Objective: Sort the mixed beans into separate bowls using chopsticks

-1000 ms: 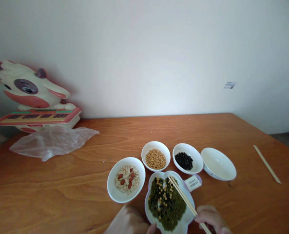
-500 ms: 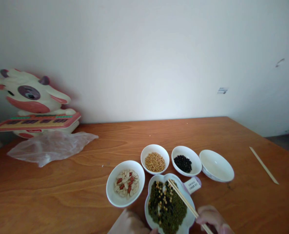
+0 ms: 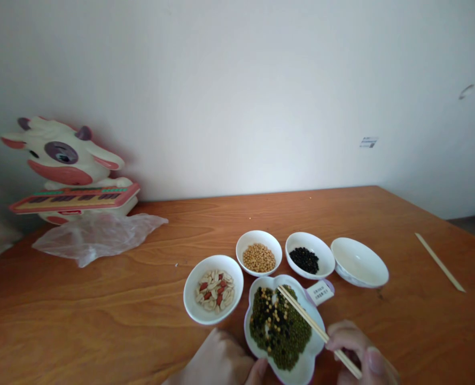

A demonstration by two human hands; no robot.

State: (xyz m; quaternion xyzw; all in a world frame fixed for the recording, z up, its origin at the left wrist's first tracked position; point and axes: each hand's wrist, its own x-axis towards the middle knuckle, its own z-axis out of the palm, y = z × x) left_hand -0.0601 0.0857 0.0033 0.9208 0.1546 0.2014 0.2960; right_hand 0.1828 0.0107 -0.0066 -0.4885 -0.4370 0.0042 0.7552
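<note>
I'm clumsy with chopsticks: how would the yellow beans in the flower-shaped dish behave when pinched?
Probably slippery: the yellow beans look small, round and smooth, so they may pop out of the chopsticks in the right hand. Likely light, and apt to roll if dropped on the flat wooden table. The left hand at the flower-shaped dish probably steadies it.

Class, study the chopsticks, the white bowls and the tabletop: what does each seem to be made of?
Chopsticks: pale, matt sticks, probably bamboo or wood. White bowls: glossy, with soft highlights, likely glazed ceramic, possibly melamine. Tabletop: orange-brown with grain lines and a satin sheen, wood or wood veneer.
</note>
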